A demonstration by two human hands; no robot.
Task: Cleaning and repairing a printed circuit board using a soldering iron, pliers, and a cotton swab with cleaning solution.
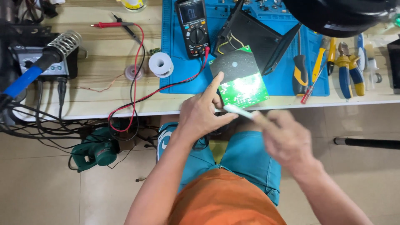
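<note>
My left hand (204,113) grips the near left edge of a green circuit board (241,81) that lies tilted at the bench's front edge. The board glares under a lamp. Yellow wires run from it to an open black case (256,35). My right hand (285,139) is blurred and holds a thin white stick-like tool (238,110). The tool's tip lies just below the board, close to my left thumb.
A black multimeter (193,26) with red and black leads sits on a blue mat (179,62). A solder spool (161,64), a soldering iron in its coil stand (46,58), screwdrivers (300,73) and pliers (348,68) lie around. A green blower (96,151) rests on the floor.
</note>
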